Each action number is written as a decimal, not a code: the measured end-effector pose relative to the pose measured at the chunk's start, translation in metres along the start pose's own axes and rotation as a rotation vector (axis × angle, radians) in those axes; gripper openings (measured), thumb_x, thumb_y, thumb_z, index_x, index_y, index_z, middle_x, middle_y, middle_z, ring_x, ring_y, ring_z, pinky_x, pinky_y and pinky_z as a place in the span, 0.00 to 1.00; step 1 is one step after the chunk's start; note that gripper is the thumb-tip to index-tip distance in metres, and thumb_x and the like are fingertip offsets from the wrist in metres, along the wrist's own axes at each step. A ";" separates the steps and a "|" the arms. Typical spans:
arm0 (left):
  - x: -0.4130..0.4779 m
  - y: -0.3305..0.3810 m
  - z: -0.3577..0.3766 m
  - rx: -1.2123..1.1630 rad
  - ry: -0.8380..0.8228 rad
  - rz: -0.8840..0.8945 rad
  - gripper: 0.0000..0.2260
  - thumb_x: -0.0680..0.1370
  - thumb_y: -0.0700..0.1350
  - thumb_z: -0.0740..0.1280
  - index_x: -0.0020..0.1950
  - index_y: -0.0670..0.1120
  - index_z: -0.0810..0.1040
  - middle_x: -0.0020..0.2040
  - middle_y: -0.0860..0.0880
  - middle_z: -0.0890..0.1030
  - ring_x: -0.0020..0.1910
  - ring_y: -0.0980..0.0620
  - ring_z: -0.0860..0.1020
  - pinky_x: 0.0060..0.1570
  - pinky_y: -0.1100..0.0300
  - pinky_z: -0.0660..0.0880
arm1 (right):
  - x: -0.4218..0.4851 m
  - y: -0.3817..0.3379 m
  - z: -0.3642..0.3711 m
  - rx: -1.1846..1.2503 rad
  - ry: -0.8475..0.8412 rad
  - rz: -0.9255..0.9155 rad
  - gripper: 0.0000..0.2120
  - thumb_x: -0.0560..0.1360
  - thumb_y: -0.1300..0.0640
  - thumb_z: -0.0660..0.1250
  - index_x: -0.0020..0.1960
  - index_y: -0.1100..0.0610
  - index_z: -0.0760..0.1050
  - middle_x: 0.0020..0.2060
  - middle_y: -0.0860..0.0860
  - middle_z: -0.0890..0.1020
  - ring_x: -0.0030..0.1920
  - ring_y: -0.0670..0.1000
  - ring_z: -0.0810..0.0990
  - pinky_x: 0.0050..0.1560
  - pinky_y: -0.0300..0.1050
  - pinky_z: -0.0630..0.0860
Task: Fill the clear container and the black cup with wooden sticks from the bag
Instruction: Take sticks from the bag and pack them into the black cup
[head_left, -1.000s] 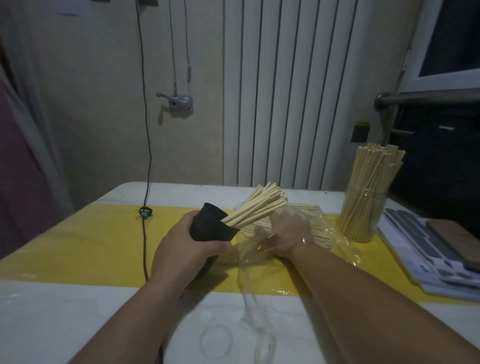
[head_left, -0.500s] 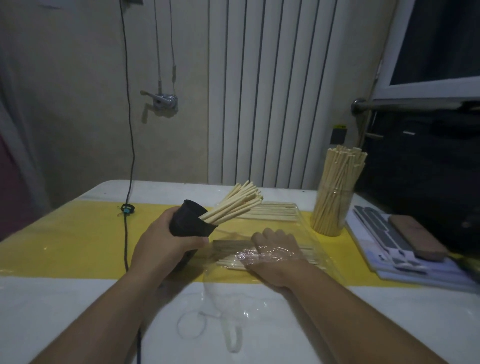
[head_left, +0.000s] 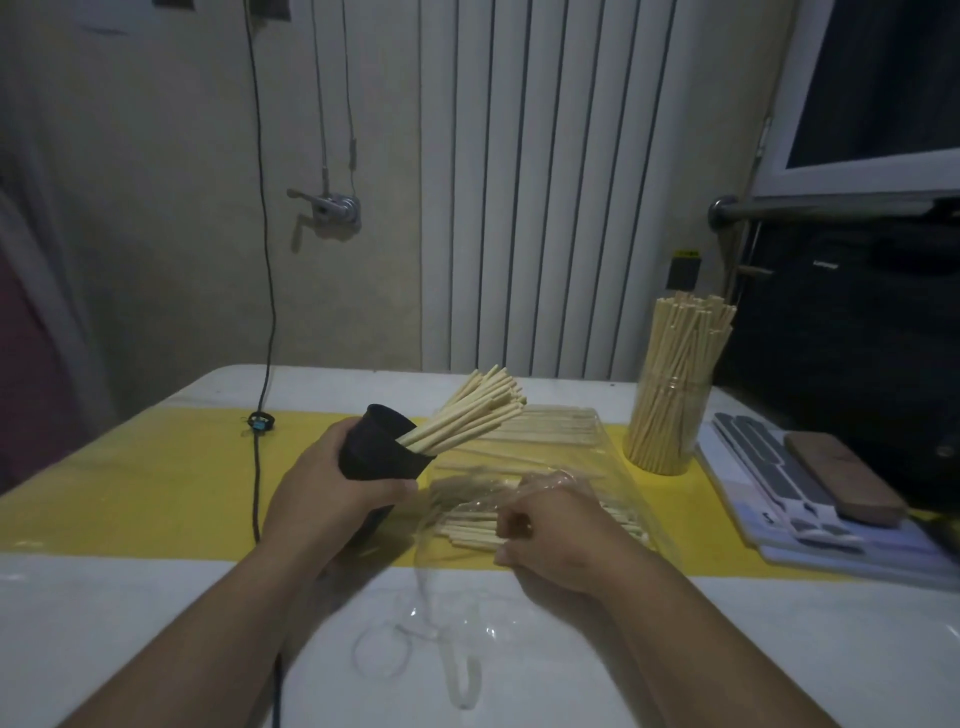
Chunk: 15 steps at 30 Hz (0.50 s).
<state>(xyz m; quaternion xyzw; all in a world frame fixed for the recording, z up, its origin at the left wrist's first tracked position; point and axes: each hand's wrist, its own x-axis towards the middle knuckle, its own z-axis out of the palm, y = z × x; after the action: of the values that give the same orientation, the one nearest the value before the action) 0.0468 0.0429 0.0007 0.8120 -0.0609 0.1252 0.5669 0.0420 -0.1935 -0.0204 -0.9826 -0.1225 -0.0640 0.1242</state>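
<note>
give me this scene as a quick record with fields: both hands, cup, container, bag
left hand: grips the black cup, which tilts to the right
cup contents: a bundle of wooden sticks fanning out of its mouth
right hand: fingers curled at the loose sticks in the plastic bag; grip unclear
clear container: upright at the right, packed with sticks
table: white with a yellow strip
</note>
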 end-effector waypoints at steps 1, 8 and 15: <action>0.000 0.000 0.000 0.008 0.004 0.003 0.24 0.66 0.44 0.81 0.49 0.64 0.72 0.49 0.61 0.79 0.47 0.60 0.77 0.41 0.58 0.74 | 0.001 0.001 0.000 0.029 -0.007 0.016 0.09 0.68 0.40 0.74 0.44 0.42 0.79 0.48 0.42 0.76 0.58 0.51 0.72 0.59 0.45 0.68; -0.002 0.000 0.001 0.024 0.015 0.005 0.24 0.66 0.45 0.81 0.48 0.65 0.72 0.48 0.62 0.79 0.47 0.61 0.77 0.42 0.58 0.74 | 0.005 -0.002 0.002 -0.004 -0.067 0.082 0.10 0.70 0.39 0.72 0.43 0.41 0.74 0.53 0.45 0.79 0.58 0.54 0.74 0.58 0.45 0.72; -0.002 0.000 0.001 0.004 0.000 -0.001 0.24 0.66 0.45 0.81 0.50 0.64 0.72 0.49 0.61 0.79 0.48 0.59 0.77 0.40 0.60 0.73 | 0.001 -0.006 -0.005 -0.023 0.014 0.107 0.15 0.67 0.39 0.75 0.41 0.47 0.74 0.48 0.45 0.78 0.52 0.52 0.75 0.51 0.46 0.73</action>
<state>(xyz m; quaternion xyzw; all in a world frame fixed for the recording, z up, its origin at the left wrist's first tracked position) 0.0448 0.0422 0.0003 0.8132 -0.0600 0.1251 0.5652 0.0414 -0.1885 -0.0142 -0.9886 -0.0684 -0.0655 0.1172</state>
